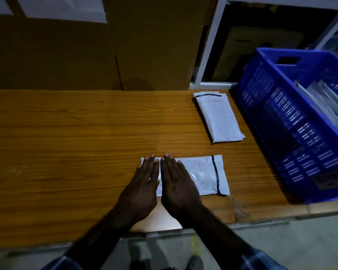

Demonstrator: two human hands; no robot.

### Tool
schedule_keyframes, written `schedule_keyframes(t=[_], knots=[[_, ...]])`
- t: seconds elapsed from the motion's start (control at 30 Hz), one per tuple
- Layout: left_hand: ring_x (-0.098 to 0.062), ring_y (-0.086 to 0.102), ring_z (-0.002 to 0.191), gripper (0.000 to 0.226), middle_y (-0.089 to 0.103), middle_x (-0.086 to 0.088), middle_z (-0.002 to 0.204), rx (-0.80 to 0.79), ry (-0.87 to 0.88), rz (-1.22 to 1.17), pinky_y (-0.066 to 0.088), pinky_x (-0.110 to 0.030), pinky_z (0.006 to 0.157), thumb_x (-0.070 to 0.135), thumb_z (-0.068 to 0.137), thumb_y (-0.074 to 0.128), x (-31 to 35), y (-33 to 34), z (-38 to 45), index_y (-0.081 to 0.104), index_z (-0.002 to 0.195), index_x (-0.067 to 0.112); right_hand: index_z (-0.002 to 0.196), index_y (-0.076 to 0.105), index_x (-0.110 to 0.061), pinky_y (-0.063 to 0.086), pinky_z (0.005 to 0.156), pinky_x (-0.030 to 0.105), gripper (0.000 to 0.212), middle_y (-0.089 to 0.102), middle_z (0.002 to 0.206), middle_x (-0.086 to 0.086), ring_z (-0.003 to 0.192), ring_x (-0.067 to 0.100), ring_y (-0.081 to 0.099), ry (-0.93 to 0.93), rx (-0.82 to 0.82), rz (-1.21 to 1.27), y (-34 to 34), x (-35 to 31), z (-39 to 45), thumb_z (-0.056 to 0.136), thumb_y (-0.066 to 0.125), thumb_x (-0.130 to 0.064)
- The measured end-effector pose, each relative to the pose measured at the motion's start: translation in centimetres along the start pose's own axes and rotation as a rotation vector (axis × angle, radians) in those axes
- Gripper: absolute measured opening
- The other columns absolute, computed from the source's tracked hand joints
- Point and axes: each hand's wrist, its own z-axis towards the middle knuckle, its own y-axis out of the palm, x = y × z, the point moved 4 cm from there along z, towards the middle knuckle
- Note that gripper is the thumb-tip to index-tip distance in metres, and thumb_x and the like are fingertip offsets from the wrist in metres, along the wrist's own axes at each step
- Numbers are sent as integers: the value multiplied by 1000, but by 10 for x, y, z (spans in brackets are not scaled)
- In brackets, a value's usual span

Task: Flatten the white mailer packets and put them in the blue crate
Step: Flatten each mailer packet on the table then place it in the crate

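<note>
On the wood-grain laminate table (pixel 66 137), near its front edge, a flat white plastic mailer packet (pixel 201 175) with a dark strip near its right end lies crosswise. Left hand (pixel 142 184) and right hand (pixel 179 187) rest palm-down side by side on its left part, fingers straight, gripping nothing. Further back, a small stack of glossy white rectangular mailers (pixel 219 117) lies just beside the blue slotted plastic crate (pixel 287 121) at the table's right end. Pale packets show inside the crate. Brown cardboard boxes (pixel 90 55) stand behind.
</note>
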Motion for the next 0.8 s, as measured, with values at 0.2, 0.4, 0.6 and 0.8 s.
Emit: schedule_keyframes(t=[0.2,0.4,0.6,0.8], knots=[[-26,-3,148,60,-1,-8,160,-44,-7,23,6,-38,119,26,99,26,3,-7,4,5,153,8,143,38,12,31,115,52,56,34,152,30,145,38,30,-27,-22,24,1,4,2,91,36,-7],[-36,36,139,55,39,-21,149,62,15,67,27,-45,116,25,98,29,16,-12,16,33,144,-4,142,40,12,19,119,53,75,37,150,30,142,43,32,49,15,-81,-29,22,6,77,64,-16],[-35,36,140,54,37,-19,151,62,13,60,23,-44,112,23,98,28,22,-2,20,38,144,-3,143,41,9,22,119,53,63,36,152,27,145,38,29,62,-52,-86,-15,30,-10,86,44,-17],[-28,28,144,56,29,-14,156,32,7,145,18,-42,112,30,99,25,20,3,19,34,148,4,149,37,1,18,122,47,51,30,158,17,150,26,20,83,18,-94,-11,30,-10,103,38,-21]])
